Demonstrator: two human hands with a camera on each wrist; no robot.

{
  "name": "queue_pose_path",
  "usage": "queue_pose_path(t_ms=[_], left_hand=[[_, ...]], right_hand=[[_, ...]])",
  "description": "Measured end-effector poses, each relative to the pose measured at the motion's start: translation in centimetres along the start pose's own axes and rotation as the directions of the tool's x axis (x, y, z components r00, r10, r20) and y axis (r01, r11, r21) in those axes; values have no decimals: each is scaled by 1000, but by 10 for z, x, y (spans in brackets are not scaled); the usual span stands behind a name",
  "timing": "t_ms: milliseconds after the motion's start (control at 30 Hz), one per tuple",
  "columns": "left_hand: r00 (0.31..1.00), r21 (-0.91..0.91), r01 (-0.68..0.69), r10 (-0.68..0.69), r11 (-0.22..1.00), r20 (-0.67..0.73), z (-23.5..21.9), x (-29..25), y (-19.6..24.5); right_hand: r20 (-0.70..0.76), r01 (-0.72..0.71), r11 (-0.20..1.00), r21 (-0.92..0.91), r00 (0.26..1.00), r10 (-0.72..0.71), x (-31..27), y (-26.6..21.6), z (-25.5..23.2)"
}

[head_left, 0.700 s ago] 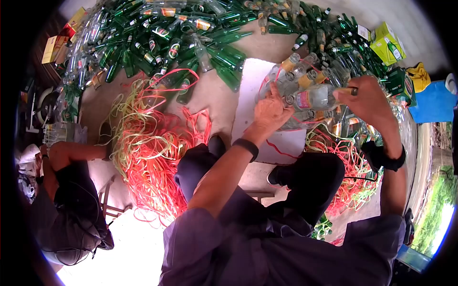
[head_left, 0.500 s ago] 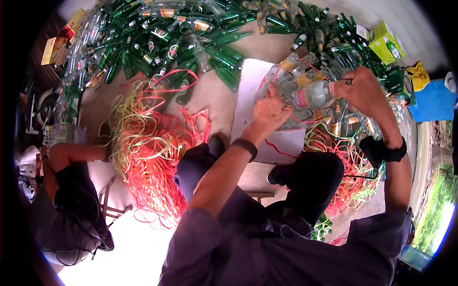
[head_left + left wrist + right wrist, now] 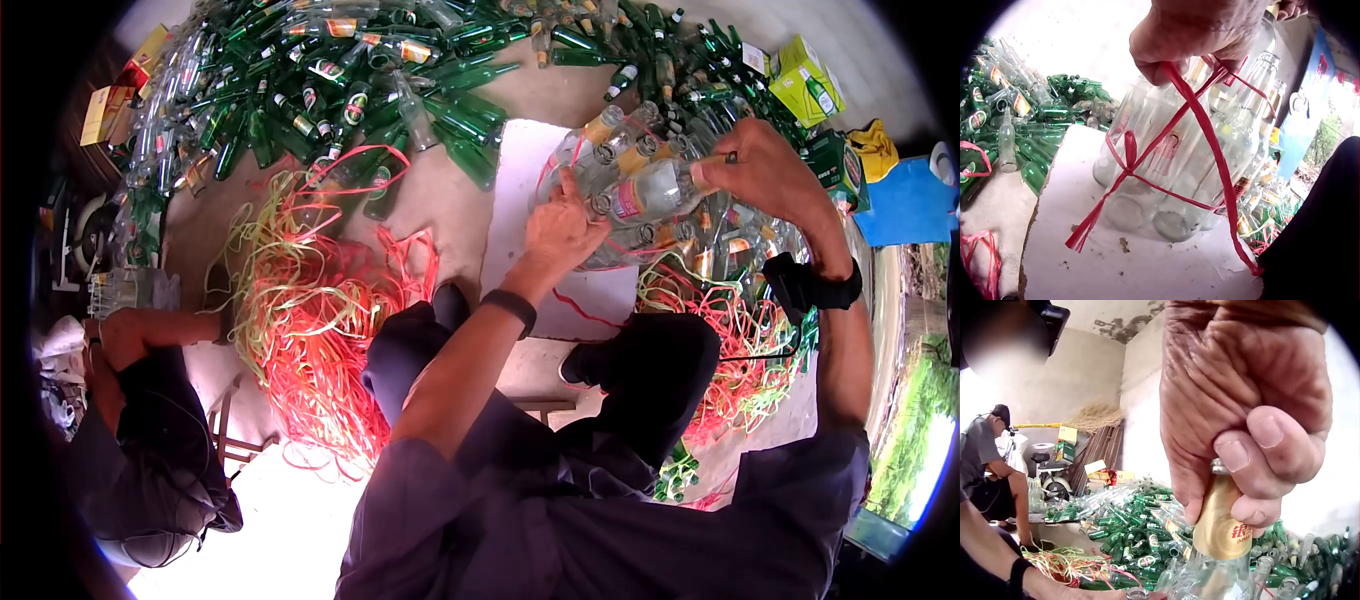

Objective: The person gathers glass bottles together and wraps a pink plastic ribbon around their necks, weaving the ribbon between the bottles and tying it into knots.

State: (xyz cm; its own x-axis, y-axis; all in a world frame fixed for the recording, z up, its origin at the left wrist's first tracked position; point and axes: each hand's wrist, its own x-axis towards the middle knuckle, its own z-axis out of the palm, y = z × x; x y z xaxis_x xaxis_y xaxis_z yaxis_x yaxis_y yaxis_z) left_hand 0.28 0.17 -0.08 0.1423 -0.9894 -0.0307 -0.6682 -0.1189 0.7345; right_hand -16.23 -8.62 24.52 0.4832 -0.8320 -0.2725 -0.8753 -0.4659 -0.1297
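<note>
Clear glass bottles (image 3: 1172, 150) stand bunched on a white board (image 3: 1116, 262), with red strap tied round them in the left wrist view. My left hand (image 3: 562, 228) is at the bunch's near side; in the left wrist view its curled fingers (image 3: 1200, 37) grip the red strap (image 3: 1210, 137) over the bottle tops. My right hand (image 3: 770, 172) holds one clear bottle (image 3: 650, 192) by its neck, tilted over the bunch. In the right wrist view the fingers (image 3: 1254, 462) curl round that bottle's gold neck label (image 3: 1222, 519).
Green and clear bottles (image 3: 470, 110) are heaped along the back. Tangled red and yellow-green strap (image 3: 310, 330) lies to the left, more (image 3: 730, 390) beside the right knee. Another person (image 3: 150, 430) sits at the far left. Boxes (image 3: 808, 90) and a blue panel (image 3: 905, 205) are at right.
My right hand has shifted a little up and right with the bottle in its grip, and the bottle's tilt has changed slightly. My left hand has stayed nearly still at the bunch.
</note>
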Motion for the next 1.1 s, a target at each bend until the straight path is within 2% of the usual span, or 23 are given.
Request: queue_pose_path(t_ms=[100, 200, 267, 300, 367, 500, 567, 600, 667, 700, 733, 767, 900, 933, 967, 1100], left_hand=[[1000, -5, -9, 9, 1000, -3, 1, -2, 0], [1000, -5, -14, 14, 1000, -14, 3, -1, -1], [1000, -30, 9, -9, 1000, 23, -1, -1, 0], [1000, -29, 11, -10, 1000, 20, -3, -1, 1], [998, 22, 33, -34, 999, 55, -6, -3, 1], [998, 24, 42, -43, 999, 53, -5, -3, 1], [999, 3, 22, -22, 1000, 24, -4, -4, 1], [999, 4, 23, -23, 1000, 26, -3, -4, 1], [1000, 4, 2, -2, 1000, 11, -3, -4, 2], [1000, 6, 2, -2, 1000, 13, -2, -3, 1], [1000, 4, -15, 15, 1000, -8, 0, -3, 1], [999, 1, -32, 32, 999, -30, 1, -3, 1], [997, -8, -39, 38, 999, -62, 4, -2, 1], [997, 6, -33, 33, 999, -63, 3, -3, 2], [998, 21, -26, 27, 999, -64, 1, -3, 2], [997, 6, -23, 24, 1000, -72, 5, -1, 0]], right_hand=[[12, 15, 999, 44, 1000, -16, 0, 5, 3], [7, 43, 999, -13, 999, -43, 1, -3, 2], [-232, 73, 969, 235, 973, -17, 9, 8, 15], [-233, 77, 969, 235, 972, -21, 13, 10, 14], [-108, -11, 953, 304, 993, 46, 20, 11, 13], [-71, -69, 944, 324, 993, 96, 22, 12, 11], [-62, -198, 931, 306, 972, 227, 15, -4, 5], [-61, -199, 931, 306, 972, 228, 14, -5, 4], [-32, -72, 955, 287, 996, 84, 15, -6, 5], [-31, -72, 954, 290, 996, 85, 20, 2, 13], [-181, 101, 964, 248, 982, -57, 27, 12, 26], [-318, 266, 947, 180, 927, -199, 32, 22, 35], [-336, 233, 952, 200, 929, -157, 25, 10, 24], [-151, 42, 972, 232, 988, -6, 14, -8, 6], [41, -153, 962, 227, 988, 148, 7, -19, -3], [64, -106, 974, 199, 993, 95, -2, -2, 0]])
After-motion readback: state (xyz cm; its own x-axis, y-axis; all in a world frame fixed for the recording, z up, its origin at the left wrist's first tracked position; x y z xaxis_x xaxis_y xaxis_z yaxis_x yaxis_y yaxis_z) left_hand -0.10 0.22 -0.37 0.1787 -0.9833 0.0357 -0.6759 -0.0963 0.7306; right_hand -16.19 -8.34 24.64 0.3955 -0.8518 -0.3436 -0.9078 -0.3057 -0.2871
